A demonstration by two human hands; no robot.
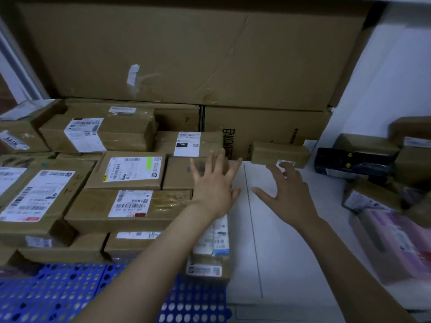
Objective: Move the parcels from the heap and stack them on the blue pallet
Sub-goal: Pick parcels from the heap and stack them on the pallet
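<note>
Your left hand (214, 183) is spread at the right edge of the stacked parcels (130, 169) on the blue pallet (58, 290). Right hand (286, 190) spread, fingertips by small brown parcel (279, 153). Open floor (279, 241) between stack and heap (373, 192).

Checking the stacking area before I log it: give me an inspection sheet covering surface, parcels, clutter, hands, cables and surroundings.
Surface: white floor runs beside the pallet.
Job's things: blue pallet carries stacked parcels, taped, in several layers; small brown parcel lies beyond the hands; heap sits at right.
Clutter: nothing seen.
Hands: left hand open, fingers spread at the stack's right edge; right hand open, stretched toward the small brown parcel, contact unclear.
Cables: nothing seen.
Surroundings: large cardboard sheet stands behind; white wall at right.
</note>
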